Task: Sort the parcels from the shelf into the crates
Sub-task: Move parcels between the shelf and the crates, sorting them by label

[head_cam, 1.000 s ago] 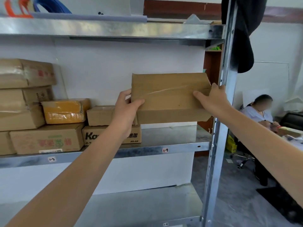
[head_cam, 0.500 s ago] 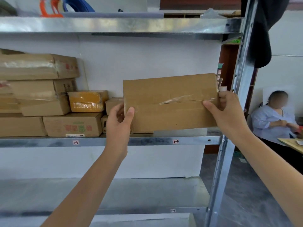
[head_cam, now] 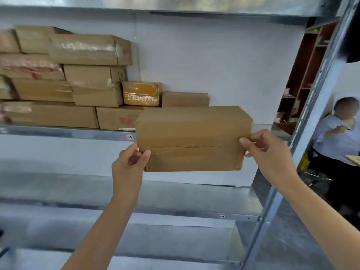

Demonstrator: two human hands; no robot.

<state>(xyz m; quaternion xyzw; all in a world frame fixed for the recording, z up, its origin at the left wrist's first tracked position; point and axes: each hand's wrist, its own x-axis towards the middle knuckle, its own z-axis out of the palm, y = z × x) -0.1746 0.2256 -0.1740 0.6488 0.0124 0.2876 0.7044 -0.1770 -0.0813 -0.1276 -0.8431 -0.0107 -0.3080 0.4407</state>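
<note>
A brown cardboard parcel [head_cam: 192,137], taped along its seam, is held in the air in front of the metal shelf [head_cam: 64,131]. My left hand [head_cam: 130,162] grips its lower left corner. My right hand [head_cam: 266,154] grips its right end. Both hands are off the shelf, a little below the shelf board's level. Several more cardboard parcels [head_cam: 83,82] are stacked on the shelf to the left, among them a small yellow-taped parcel [head_cam: 141,93] and a plain brown one [head_cam: 185,99]. No crate is in view.
The shelf's right upright post [head_cam: 303,137] runs diagonally close to my right forearm. Lower shelf boards [head_cam: 175,195] lie below the parcel. A seated person [head_cam: 339,133] is behind the post at the right, near a brown bookcase [head_cam: 303,78].
The parcel has come off the shelf and moved down and toward me, tilting so its top face shows. Both hands kept hold of it. The view has dropped lower.
</note>
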